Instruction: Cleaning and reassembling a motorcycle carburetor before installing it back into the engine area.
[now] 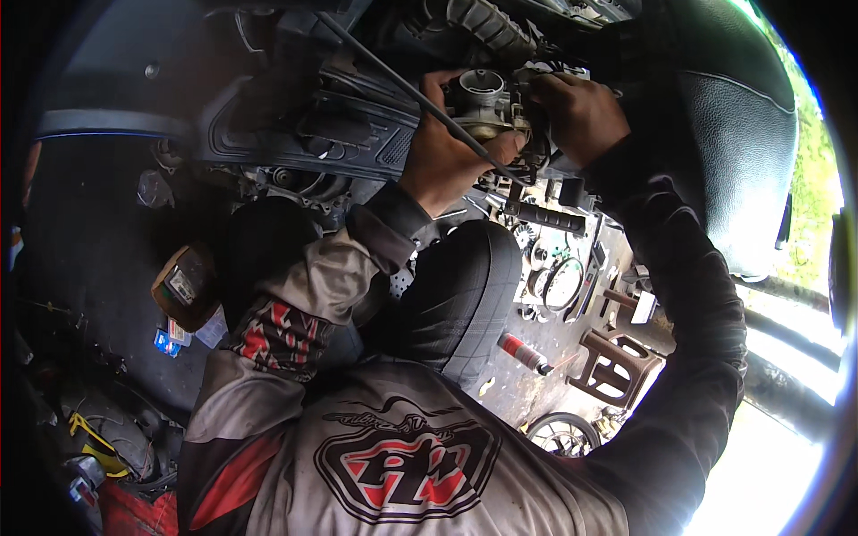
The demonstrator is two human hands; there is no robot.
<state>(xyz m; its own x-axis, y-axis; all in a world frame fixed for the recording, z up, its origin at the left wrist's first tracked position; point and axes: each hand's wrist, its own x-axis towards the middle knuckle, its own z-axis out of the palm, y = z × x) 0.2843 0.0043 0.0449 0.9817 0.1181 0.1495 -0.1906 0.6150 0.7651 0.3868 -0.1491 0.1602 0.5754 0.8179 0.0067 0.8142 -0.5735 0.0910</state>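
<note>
My left hand [441,156] is wrapped round a metal carburetor [483,89] at the top middle, its fingers on the left side and its thumb on the lower front. My right hand [585,116] grips the carburetor's right side with curled fingers, its fingertips partly hidden. A thin black cable [393,80] crosses diagonally over my left hand and past the carburetor. A ribbed black hose [465,22] lies above, and the dark plastic body panels [214,62] of a scooter surround the work.
A padded black seat [733,152] is at right. Below lie gears and rings [545,277], a red spray can [523,353], a brown stool [608,366] and a wheel [563,433]. A brown container [183,281] sits at left, near a red and yellow object [125,464] at lower left.
</note>
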